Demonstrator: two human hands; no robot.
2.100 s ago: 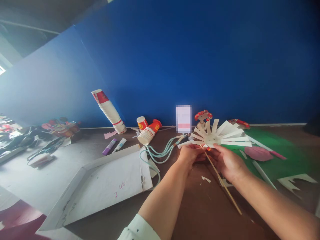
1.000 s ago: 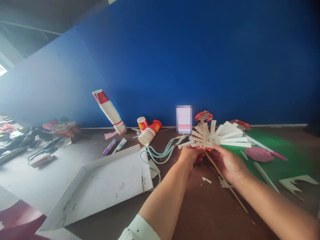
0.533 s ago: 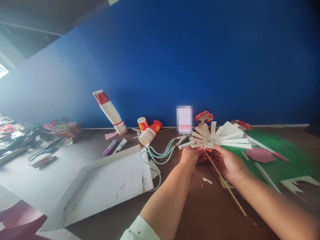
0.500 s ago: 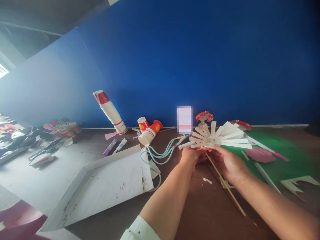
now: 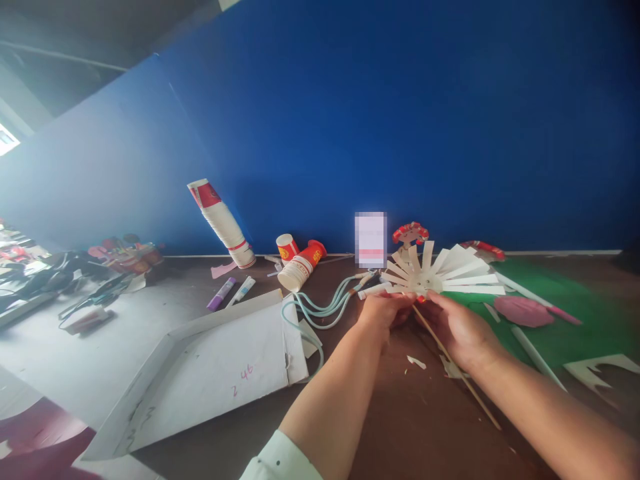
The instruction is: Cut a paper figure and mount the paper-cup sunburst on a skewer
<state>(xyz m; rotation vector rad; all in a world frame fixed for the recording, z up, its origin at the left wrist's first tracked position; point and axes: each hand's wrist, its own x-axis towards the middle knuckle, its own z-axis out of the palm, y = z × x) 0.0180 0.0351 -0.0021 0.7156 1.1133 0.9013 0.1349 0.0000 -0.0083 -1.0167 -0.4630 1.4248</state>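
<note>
A paper cup (image 5: 429,283) cut into splayed white strips is held up between my hands, with small eyes drawn on its base. My left hand (image 5: 384,312) pinches its lower left edge with closed fingers. On the lower right edge, my right hand (image 5: 457,330) grips with the thumb on top; its other fingers are partly hidden. A thin wooden stick (image 5: 457,370) slants from beneath the cup down toward the lower right. A bit of red shows where the fingertips nearly meet.
A white box lid (image 5: 200,380) and looped pale cables (image 5: 325,317) lie to the left. Behind stand a tall cup stack (image 5: 223,223) and tipped red cups (image 5: 303,265). A red-fringed paper figure (image 5: 410,233) is at the wall; a pink paper piece (image 5: 524,311) lies on green (image 5: 590,333).
The cup's face has tipped slightly, and the fingers cover more of its lower part. The stick's lower end has swung a little to the right. Both hands keep their hold.
</note>
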